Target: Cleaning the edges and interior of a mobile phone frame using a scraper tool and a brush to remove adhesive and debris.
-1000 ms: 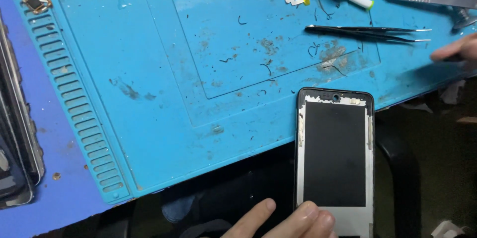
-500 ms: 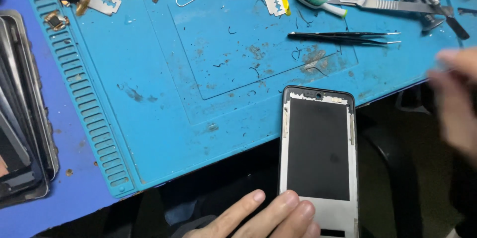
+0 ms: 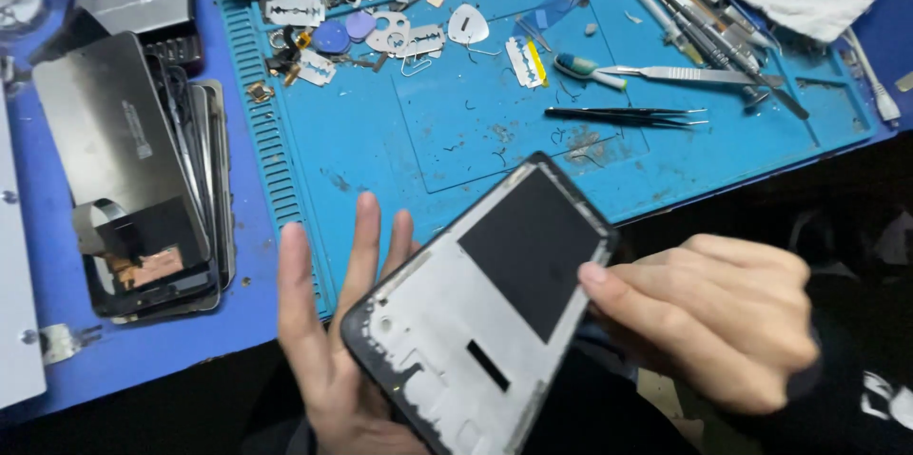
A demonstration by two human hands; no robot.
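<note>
I am cradling a black-rimmed phone middle frame with a pale grey inner plate and a dark rectangular pad over the near edge of the bench, tilted, its far corner hanging above the blue silicone repair mat. My left hand is lying under its left side with the fingers spread flat. My right hand is curling in from the right, thumb tip pressing the frame's right edge; whether the fingers beneath are gripping, I cannot tell.

I am judging the hold as loose: only an open palm and one thumb are steadying the frame, so it could slide off and drop to the floor. A hard thumb press might also bend the thin edge.

To the left, a stack of dark phone screens is sitting on the blue table; the top one is carrying a small pale printed mark. Black tweezers are lying well apart on the far side of the mat, among loose razor blades. No packages or signs are showing.
</note>
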